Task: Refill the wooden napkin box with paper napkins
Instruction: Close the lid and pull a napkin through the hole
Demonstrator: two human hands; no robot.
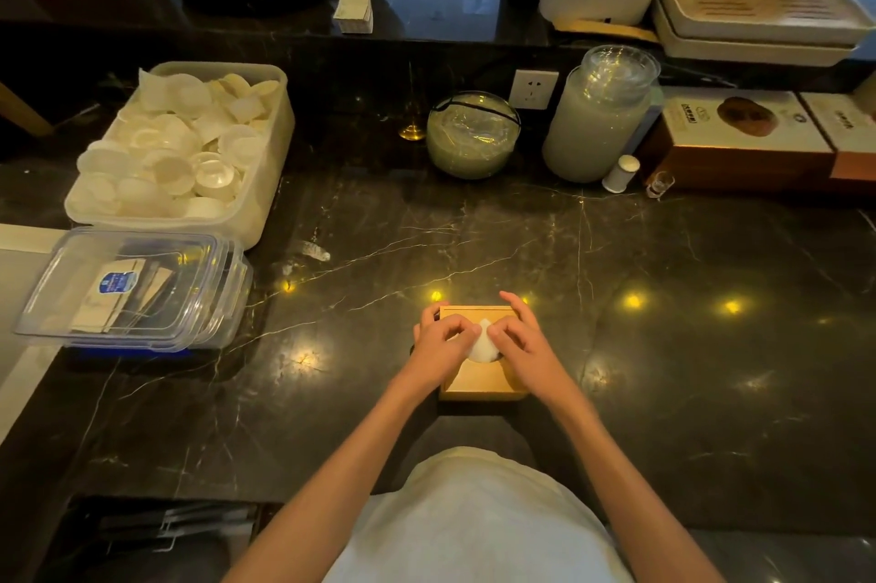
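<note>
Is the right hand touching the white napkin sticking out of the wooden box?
Touching. In the head view the right hand has its fingertips pressed against the white napkin at the wooden box opening.

Hands [483,345] hide napkin box [479,381] opening; napkin [483,345] grip unclear.

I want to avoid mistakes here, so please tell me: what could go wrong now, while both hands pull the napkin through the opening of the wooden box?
1. The napkin is pinched between the left hand and the right hand; a hard pull may tear it.
2. The wooden box sits on a glossy counter, so it may slide.
3. The hands cover the opening, so a bunched napkin could go unnoticed.
</note>
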